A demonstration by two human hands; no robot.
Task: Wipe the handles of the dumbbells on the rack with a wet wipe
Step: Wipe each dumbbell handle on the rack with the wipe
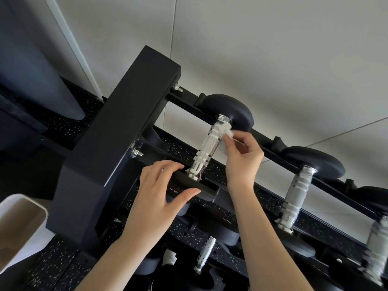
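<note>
Now right hand point(241, 162) pinches wet wipe point(227, 132) against handle point(207, 148); left hand point(155, 196) clasps dumbbell head point(202, 191).

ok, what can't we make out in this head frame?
Head view:
- wet wipe: partly hidden by the right hand.
- marking on the near dumbbell head: partly covered by the left hand.
- rightmost handle: blurred, cut by right edge.
- white bin: cut by left edge.

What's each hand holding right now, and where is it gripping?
The right hand pinches the wipe by its near edge, at the handle's far end. The left hand grips the dumbbell by its near head.
</note>
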